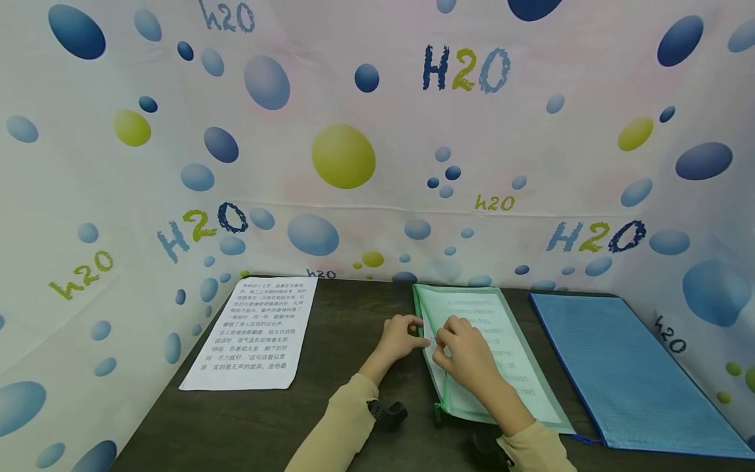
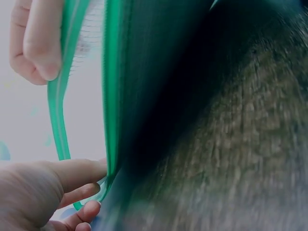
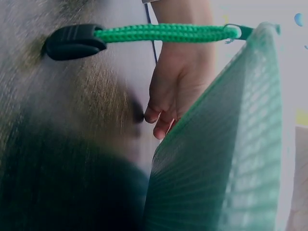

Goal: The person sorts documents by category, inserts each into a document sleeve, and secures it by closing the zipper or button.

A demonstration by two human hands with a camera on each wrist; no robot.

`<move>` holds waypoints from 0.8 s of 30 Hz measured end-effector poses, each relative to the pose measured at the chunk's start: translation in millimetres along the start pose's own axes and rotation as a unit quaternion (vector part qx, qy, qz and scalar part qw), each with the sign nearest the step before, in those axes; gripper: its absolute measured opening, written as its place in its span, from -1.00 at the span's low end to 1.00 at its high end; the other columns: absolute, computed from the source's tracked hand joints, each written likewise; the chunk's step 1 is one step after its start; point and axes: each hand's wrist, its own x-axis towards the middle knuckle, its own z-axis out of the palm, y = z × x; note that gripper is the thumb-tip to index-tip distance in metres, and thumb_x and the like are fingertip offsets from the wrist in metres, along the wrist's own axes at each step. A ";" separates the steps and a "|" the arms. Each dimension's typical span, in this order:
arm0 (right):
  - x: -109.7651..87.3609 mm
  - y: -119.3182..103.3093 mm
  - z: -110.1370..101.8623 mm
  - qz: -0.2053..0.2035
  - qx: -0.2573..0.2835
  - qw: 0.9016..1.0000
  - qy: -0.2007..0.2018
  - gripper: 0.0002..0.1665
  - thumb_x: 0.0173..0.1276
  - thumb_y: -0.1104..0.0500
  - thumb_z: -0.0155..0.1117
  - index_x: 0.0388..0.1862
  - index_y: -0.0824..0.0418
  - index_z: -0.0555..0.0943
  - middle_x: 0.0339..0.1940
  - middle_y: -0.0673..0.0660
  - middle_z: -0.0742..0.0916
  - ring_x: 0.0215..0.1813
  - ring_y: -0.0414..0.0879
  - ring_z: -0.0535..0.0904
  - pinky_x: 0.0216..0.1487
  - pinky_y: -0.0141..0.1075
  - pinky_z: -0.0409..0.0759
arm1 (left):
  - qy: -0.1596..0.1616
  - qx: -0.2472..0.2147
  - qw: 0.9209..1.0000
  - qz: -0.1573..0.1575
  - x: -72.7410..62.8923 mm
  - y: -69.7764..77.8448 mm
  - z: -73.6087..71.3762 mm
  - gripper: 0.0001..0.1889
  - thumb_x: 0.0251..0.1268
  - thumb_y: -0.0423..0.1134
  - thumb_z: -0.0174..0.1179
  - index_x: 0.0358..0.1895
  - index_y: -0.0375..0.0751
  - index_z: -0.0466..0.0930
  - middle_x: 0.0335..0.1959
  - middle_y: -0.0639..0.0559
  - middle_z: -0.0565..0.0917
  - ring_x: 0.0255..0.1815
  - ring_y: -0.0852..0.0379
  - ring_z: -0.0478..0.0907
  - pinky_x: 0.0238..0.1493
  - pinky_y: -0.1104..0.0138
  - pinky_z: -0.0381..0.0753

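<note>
A green zip document pouch (image 1: pixel 513 341) lies on the table with printed sheets visible through it. Its zipped side faces left and gapes open. My left hand (image 1: pixel 401 337) grips that edge toward the back; in the left wrist view its fingers (image 2: pixel 79 173) meet the lower green zip band. My right hand (image 1: pixel 466 354) pinches the upper zip band (image 2: pixel 60 103), lifting it apart from the lower one. White paper (image 1: pixel 432 357) shows in the gap between my hands. The green cord zip pull (image 3: pixel 163 32), with its black end, hangs at the pouch's near corner.
A printed sheet (image 1: pixel 253 334) lies on the left of the dark table (image 1: pixel 348 314). On the right lies a blue zip pouch (image 1: pixel 637 373), close beside the green one. A patterned cloth backdrop (image 1: pixel 401 131) rises behind the table and along its sides.
</note>
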 end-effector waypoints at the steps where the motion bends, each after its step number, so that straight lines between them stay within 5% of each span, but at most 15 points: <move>1: 0.2 0.4 0.2 -0.003 0.001 1.000 0.002 -0.71 -0.07 0.33 0.39 -0.66 0.05 0.45 -0.49 -0.02 0.46 -0.47 -0.21 0.21 -0.47 -0.42 0.17 | -0.001 0.007 1.000 0.003 0.2 0.5 0.8 -0.58 0.09 -0.14 0.45 0.04 -0.14 0.65 -0.21 -0.06 0.56 -0.15 0.02 0.32 -0.18 0.19 0.40; 8: 1.8 1.3 0.4 -0.004 0.006 1.000 0.005 -0.71 -0.08 0.33 0.41 -0.65 0.05 0.46 -0.47 -0.02 0.46 -0.45 -0.19 0.25 -0.45 -0.39 0.24 | 0.013 0.074 0.997 0.019 -0.3 4.7 7.5 -0.54 0.07 -0.04 0.45 0.06 -0.10 0.65 -0.17 -0.07 0.53 -0.18 0.05 0.28 -0.23 0.27 0.34; 17: 1.1 2.8 -2.6 0.028 0.012 0.999 -0.018 -0.71 -0.08 0.29 0.45 -0.65 0.02 0.49 -0.45 -0.04 0.47 -0.43 -0.18 0.30 -0.42 -0.36 0.30 | 0.010 0.087 0.996 0.015 -4.0 7.9 11.2 -0.52 0.13 0.02 0.40 0.08 -0.12 0.65 -0.13 -0.11 0.51 -0.16 0.03 0.26 -0.19 0.23 0.31; 21: 0.3 4.4 -3.3 0.053 0.022 0.998 -0.027 -0.72 -0.06 0.30 0.43 -0.65 0.01 0.50 -0.46 -0.06 0.46 -0.44 -0.19 0.27 -0.44 -0.38 0.28 | 0.000 0.037 0.999 0.012 -7.1 9.9 7.3 -0.64 0.23 -0.05 0.33 0.02 -0.15 0.68 -0.34 0.00 0.46 -0.27 0.07 0.21 -0.28 0.29 0.20; 24: 0.5 5.3 -3.2 0.061 0.029 0.997 -0.027 -0.74 -0.05 0.31 0.41 -0.64 0.02 0.52 -0.46 -0.06 0.46 -0.44 -0.20 0.26 -0.44 -0.39 0.26 | -0.021 -0.040 0.999 0.003 -12.8 12.3 2.3 -0.70 0.31 -0.11 0.26 0.01 -0.18 0.68 -0.31 -0.01 0.54 -0.27 0.07 0.35 -0.29 0.27 0.35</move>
